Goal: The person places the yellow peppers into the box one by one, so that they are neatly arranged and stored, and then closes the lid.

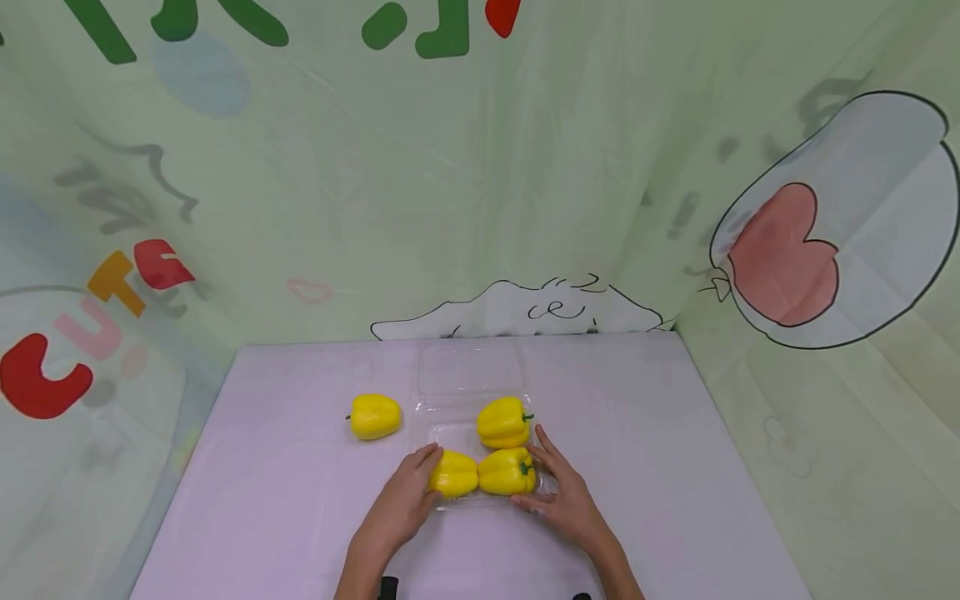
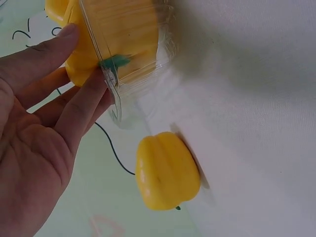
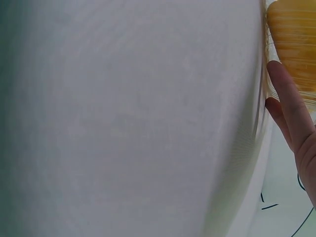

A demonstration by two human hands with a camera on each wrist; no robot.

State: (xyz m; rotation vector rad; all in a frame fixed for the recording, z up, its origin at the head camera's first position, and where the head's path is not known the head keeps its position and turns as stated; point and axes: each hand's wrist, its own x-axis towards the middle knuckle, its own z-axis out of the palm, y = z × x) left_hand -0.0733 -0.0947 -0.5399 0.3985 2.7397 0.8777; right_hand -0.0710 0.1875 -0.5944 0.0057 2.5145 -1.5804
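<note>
Three peppers (image 1: 504, 422) sit in the box (image 1: 450, 433), a fourth pepper (image 1: 375, 417) left of it. At the box's front-left, the left hand (image 1: 401, 500) pinches one pepper; at its right side, the right hand's (image 1: 566, 498) fingers spread. Squeezing inward could buckle the thin box.

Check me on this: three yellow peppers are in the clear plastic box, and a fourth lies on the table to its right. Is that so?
Not quite: the head view shows the fourth pepper lying to the left of the box, not the right.
</note>
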